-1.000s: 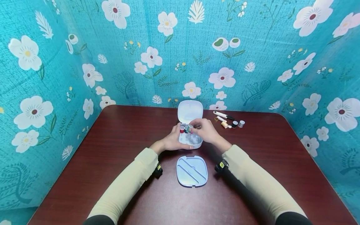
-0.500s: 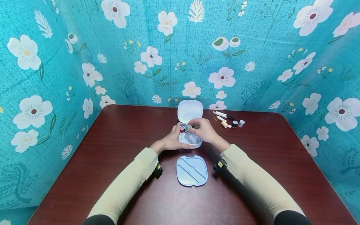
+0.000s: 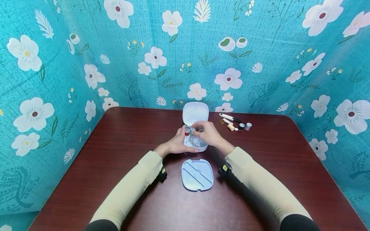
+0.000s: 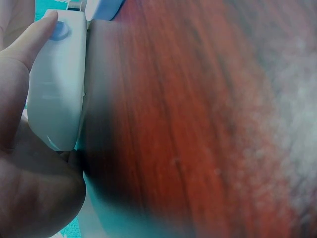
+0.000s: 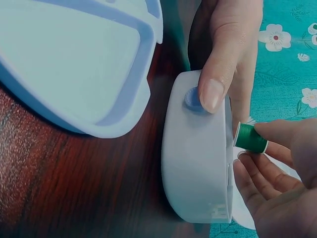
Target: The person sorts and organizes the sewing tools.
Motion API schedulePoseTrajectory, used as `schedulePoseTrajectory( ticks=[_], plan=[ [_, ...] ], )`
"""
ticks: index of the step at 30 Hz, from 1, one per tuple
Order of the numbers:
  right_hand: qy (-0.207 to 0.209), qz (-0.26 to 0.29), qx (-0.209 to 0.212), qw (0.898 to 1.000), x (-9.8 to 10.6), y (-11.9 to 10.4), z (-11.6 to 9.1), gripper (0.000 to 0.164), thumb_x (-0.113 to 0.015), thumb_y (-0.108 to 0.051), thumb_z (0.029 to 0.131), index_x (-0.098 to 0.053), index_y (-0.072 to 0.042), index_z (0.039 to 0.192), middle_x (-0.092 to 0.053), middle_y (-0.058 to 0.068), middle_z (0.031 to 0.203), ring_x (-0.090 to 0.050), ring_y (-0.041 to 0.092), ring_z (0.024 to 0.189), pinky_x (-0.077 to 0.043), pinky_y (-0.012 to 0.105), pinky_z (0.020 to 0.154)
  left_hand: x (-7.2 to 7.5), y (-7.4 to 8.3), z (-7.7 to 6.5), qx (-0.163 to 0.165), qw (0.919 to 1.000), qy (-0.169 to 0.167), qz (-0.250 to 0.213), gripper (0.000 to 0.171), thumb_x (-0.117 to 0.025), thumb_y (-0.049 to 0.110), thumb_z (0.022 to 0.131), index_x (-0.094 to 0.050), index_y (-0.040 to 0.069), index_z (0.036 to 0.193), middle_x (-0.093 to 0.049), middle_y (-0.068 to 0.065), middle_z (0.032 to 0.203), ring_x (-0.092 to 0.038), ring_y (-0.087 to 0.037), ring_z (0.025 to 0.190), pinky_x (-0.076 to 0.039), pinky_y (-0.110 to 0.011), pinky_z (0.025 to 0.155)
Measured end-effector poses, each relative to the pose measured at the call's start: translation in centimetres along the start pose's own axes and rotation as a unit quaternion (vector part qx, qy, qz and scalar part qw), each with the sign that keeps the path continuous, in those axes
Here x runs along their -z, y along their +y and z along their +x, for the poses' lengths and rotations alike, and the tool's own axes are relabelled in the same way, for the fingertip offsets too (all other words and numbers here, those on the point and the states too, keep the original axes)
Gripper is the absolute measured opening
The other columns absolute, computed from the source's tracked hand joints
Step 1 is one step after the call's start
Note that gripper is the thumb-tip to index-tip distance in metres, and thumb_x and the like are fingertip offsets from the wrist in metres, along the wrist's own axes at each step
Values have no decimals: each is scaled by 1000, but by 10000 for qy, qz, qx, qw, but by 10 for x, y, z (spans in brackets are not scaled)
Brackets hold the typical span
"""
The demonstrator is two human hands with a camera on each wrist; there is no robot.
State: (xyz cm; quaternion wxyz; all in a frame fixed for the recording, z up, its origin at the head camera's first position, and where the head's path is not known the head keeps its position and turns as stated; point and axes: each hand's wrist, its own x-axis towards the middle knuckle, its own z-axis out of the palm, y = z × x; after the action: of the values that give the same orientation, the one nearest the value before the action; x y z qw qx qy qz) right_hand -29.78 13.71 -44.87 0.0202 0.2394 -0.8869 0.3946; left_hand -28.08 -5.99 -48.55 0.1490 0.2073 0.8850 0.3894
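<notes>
A white sewing box (image 3: 202, 148) with its lid (image 3: 195, 114) raised stands on the table. My left hand (image 3: 175, 145) grips its left side, the thumb on the front wall by the blue button (image 5: 192, 99). Between thumb and fingers my right hand (image 3: 210, 133) pinches a spool of green thread (image 5: 251, 139) over the back row of pegs. To its left a red spool (image 3: 187, 132) stands in the box's back left corner. In the right wrist view the green spool is at the box's rim; the pegs beneath it are hidden.
In front of the box lies a light blue divided tray (image 3: 197, 175). Back right on the table are a white-and-black seam ripper-like tool (image 3: 229, 117), a beige spool (image 3: 231, 127), a black spool (image 3: 241, 127) and a grey spool (image 3: 248, 126). A patterned curtain (image 3: 162, 80) hangs behind.
My right hand has shifted slightly left with the green spool, which now sits closer beside the red spool. The left hand keeps its hold on the box.
</notes>
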Motion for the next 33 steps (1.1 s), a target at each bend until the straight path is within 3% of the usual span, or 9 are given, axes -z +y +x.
schedulePoseTrajectory(
  ticks=[5,17,33],
  plan=[
    [-36,-15,7,10000,0,-1,0,23,-74,-9,93,-75,-2,115,-75,9,105,-68,22,93,-58,42,86,2,2,0,38,10000,-25,-24,131,-86,54,76,4,12,162,-16,-15,158,-36,-28,138,-36,-44,114],
    [-65,-3,-32,10000,-1,1,1,24,-74,-10,93,-74,-2,116,-75,10,106,-68,23,94,-57,43,86,-2,-11,10,18,9999,-56,-113,135,-88,60,71,3,18,161,-15,-13,157,-36,-26,137,-37,-42,112],
    [-157,-543,322,9979,-9,-3,2,26,-77,-6,89,-75,0,114,-73,13,106,-70,23,91,-58,39,82,2,6,-6,59,10000,16,-14,135,-86,54,77,7,8,163,-10,-18,164,-32,-31,144,-32,-45,117]
  ],
)
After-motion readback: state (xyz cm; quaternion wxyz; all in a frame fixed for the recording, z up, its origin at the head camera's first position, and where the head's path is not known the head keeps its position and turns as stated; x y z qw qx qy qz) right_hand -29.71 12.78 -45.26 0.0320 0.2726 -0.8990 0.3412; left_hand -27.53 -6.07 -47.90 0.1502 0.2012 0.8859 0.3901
